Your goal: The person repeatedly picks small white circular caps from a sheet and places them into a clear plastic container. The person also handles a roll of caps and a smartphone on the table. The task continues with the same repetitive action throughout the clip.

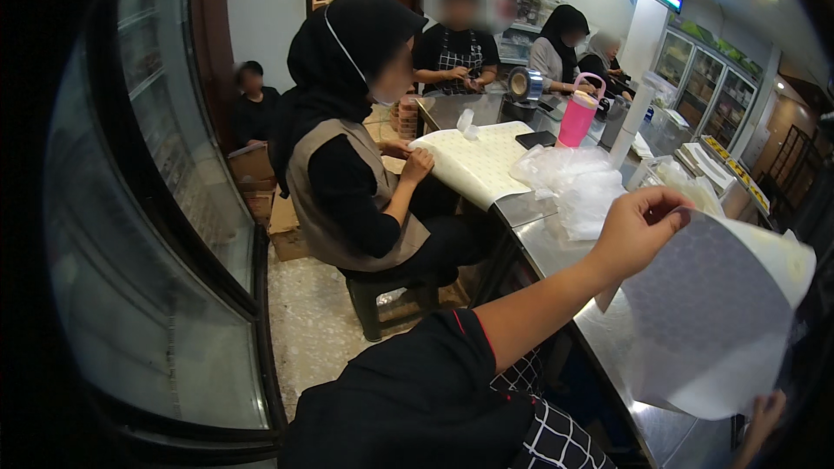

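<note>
Overhead, so to speak, the long steel counter runs away from the person and anchors everything. Beside its left edge a co-worker in a dark headscarf and tan vest sits on a stool, one hand resting on a pale sheet draped over the counter's edge. Above the counter's near end, the person holds up a curled sheet of backing paper, patterned with rows of small round shapes, its right side bent over toward the viewer. The left arm reaches across from the lower edge, bare forearm angled upward, and the left hand is closed in a pinch on the sheet's upper left corner. The right hand shows only at the sheet's lower right corner, fingers touching its edge; how firmly it grips I cannot tell. Farther along the counter lie crumpled clear bags and a pink bottle.
</note>
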Action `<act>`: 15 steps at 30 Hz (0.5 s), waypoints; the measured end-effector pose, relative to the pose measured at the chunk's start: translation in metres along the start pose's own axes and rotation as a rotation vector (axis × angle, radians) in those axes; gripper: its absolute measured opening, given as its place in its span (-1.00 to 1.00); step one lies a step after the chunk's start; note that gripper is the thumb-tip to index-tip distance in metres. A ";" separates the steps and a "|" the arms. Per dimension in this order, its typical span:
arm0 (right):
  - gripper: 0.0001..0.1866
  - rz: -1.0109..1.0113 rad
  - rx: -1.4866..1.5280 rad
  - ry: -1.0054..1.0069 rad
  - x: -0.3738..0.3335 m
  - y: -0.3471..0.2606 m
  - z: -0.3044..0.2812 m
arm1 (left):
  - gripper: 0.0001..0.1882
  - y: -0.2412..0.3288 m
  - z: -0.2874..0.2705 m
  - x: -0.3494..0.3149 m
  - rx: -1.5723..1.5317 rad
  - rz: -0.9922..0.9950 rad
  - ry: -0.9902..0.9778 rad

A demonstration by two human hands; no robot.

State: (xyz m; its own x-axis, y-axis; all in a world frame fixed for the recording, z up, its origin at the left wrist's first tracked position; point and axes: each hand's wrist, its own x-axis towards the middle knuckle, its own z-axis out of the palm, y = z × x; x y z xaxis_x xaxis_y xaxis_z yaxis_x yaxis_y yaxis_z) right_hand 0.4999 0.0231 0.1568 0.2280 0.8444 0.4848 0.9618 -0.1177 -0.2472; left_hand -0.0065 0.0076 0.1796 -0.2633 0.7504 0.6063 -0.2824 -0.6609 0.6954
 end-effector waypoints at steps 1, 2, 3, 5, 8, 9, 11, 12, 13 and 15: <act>-0.58 -0.035 -0.065 -0.142 0.018 -0.018 0.016 | -0.82 0.009 0.001 -0.001 0.009 0.082 -0.018; -0.56 -0.049 -0.106 -0.260 0.036 -0.036 0.032 | -0.82 0.017 0.006 -0.002 0.023 0.140 -0.030; -0.62 -0.124 -0.093 -0.256 0.047 -0.049 0.042 | -0.81 0.026 0.011 -0.003 0.060 0.150 -0.038; -0.67 -0.218 -0.074 -0.221 0.066 -0.075 0.054 | -0.81 0.046 0.019 -0.011 0.197 0.421 -0.267; -0.66 -0.256 0.046 -0.087 0.079 -0.103 0.048 | -0.84 0.072 0.032 -0.027 0.278 0.693 -0.498; -0.65 -0.264 0.095 -0.055 0.080 -0.109 0.043 | -0.88 0.079 0.036 -0.033 0.247 0.778 -0.510; -0.65 -0.249 0.227 -0.028 0.079 -0.114 0.035 | -0.91 0.088 0.040 -0.046 0.217 0.840 -0.575; -0.64 -0.238 0.292 -0.039 0.079 -0.114 0.031 | -0.91 0.089 0.041 -0.051 0.206 0.876 -0.612; -0.64 -0.214 0.379 -0.053 0.078 -0.111 0.030 | -0.92 0.089 0.043 -0.057 0.168 0.852 -0.621; -0.63 -0.145 0.592 -0.118 0.076 -0.101 0.030 | -0.89 0.085 0.044 -0.072 0.168 0.742 -0.697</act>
State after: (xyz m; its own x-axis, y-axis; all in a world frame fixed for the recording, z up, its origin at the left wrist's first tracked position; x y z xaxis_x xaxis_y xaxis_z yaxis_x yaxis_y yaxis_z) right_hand 0.4154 0.1148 0.1932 0.0507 0.8862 0.4604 0.7268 0.2834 -0.6256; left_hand 0.0294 -0.1025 0.2120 0.2898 0.0296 0.9566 -0.1203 -0.9905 0.0671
